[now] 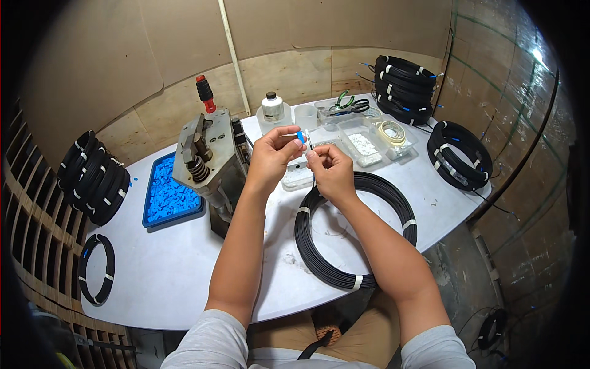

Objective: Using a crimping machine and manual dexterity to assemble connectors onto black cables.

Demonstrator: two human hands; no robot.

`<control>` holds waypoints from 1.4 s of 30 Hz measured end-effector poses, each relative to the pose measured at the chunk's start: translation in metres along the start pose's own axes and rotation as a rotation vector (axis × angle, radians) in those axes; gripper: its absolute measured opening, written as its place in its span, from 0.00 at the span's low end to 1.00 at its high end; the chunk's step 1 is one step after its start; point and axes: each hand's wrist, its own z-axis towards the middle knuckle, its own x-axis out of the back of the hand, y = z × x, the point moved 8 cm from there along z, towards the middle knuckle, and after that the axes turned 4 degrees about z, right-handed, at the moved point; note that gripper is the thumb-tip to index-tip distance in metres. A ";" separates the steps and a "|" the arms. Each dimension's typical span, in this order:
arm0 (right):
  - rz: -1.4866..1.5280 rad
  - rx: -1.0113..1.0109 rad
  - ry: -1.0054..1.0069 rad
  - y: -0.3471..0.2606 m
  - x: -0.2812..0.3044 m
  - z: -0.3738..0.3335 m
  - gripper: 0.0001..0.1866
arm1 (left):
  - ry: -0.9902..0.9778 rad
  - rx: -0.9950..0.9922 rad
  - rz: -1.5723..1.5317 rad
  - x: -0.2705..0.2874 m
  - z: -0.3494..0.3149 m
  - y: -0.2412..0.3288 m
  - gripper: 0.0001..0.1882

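Above the middle of the table, my left hand pinches a small blue plastic piece between thumb and fingers. Right beside it, my right hand grips the end of a black cable, where a slim white tip points up. The blue piece and the white tip are very close; I cannot tell whether they touch. Beneath my right forearm lies a large coil of black cable, bound with white tape bands. My fingers partly hide both small parts.
Left of my hands stands a metal hand press with a red-and-black handle; a blue tray of small blue pieces is beside it. Clear plastic boxes, a white bottle and scissors lie behind. Black coils are stacked left and right.
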 end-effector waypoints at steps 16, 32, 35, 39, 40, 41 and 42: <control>0.028 -0.059 -0.012 0.004 -0.001 0.002 0.10 | -0.034 0.022 -0.047 0.008 0.009 -0.007 0.16; -0.010 -0.105 -0.028 0.003 -0.001 0.002 0.09 | -0.049 0.042 -0.075 0.007 0.010 -0.013 0.16; -0.021 -0.101 -0.034 0.003 -0.002 0.002 0.09 | -0.042 0.044 -0.062 0.007 0.009 -0.012 0.16; -0.015 -0.096 -0.040 0.002 -0.002 0.002 0.09 | -0.041 0.054 -0.058 0.007 0.010 -0.011 0.16; -0.024 -0.104 -0.043 0.002 -0.002 0.002 0.09 | -0.041 0.046 -0.043 0.008 0.009 -0.011 0.16; -0.032 -0.111 -0.046 0.002 -0.003 0.001 0.09 | -0.041 0.039 -0.028 0.009 0.009 -0.010 0.16; -0.032 -0.111 -0.046 0.002 -0.003 0.001 0.09 | -0.041 0.039 -0.029 0.008 0.009 -0.010 0.16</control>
